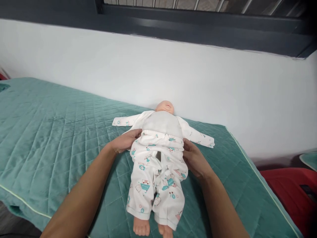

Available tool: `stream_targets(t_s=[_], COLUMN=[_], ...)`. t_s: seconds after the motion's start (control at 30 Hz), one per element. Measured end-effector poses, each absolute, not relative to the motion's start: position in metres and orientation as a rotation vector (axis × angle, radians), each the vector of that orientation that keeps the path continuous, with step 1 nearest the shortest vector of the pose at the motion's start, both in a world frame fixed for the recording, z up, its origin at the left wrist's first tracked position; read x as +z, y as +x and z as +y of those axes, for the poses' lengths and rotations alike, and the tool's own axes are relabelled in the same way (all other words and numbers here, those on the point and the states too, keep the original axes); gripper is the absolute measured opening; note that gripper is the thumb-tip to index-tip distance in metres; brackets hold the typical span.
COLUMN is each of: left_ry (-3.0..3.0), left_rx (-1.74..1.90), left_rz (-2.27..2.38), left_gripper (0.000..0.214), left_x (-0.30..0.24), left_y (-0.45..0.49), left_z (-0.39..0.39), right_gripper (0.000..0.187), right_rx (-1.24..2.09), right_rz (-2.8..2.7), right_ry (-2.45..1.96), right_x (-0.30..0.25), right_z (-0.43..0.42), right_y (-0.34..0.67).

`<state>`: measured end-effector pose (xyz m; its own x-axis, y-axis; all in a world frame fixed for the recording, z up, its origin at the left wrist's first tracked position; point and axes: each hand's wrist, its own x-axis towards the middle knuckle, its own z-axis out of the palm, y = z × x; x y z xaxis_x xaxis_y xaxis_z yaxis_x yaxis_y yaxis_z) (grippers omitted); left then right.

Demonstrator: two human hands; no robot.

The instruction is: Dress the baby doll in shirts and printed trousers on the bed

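Note:
A baby doll (165, 107) lies on its back, head toward the wall and bare feet toward me. It wears white printed trousers (146, 185), with the waistband pulled up around its middle and a small gap at the crotch. A white top (162, 121) covers its chest, its printed sleeves spread out to both sides. My left hand (126, 139) grips the trousers' waistband at the left side, fingers and thumb closed. At the opposite side, my right hand (194, 157) closes on the waistband too, its fingertips partly hidden by the cloth.
The doll rests on a green quilted cover (74, 132) with a pale piped edge. Behind it stands a white wall (138, 69) below a dark window frame (173, 24) with bars. Something red (289, 191) is beside the right edge.

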<state>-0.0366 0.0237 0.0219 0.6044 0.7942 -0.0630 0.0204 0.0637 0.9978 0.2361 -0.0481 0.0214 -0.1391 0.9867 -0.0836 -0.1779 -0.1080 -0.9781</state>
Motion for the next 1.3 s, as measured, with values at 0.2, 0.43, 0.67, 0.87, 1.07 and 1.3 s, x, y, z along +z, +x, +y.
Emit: stream_targets(t_s=[0.2,0.43,0.67,0.87,1.07,1.3], left_ry=[1.174,1.341,1.384,1.452,1.487,1.623], left_rx=[0.762,0.73,0.668,0.676,0.902,1.2], left_rz=[0.736,0.785,0.92,1.042,0.984,0.878], left_gripper=[0.032,0.019,0.011,0.018,0.027,0.015], left_x=[0.019,0.021,0.021,0.018,0.019,0.018], left_y=[-0.03,-0.033,-0.036,-0.037,-0.038,-0.036], left_z=[0.025,0.023,0.025,0.026,0.023,0.024], right_gripper=[0.041,0.039,0.019,0.013,0.015,0.004], right_rx=[1.494,1.427,1.195,0.95,0.76,0.496], right_rz=[-1.095,-1.12,-1.175,-1.271,-1.299,-1.376], right_ry=[-1.041,-1.201,-1.45,-1.51,-1.547,-1.329], right_x=[0.013,0.012,0.006,-0.001,0.006,0.024], right_z=[-0.045,-0.045,-0.041,-0.035,-0.039,-0.049], right_y=[0.238,0.238,0.238,0.245,0.237,0.229])
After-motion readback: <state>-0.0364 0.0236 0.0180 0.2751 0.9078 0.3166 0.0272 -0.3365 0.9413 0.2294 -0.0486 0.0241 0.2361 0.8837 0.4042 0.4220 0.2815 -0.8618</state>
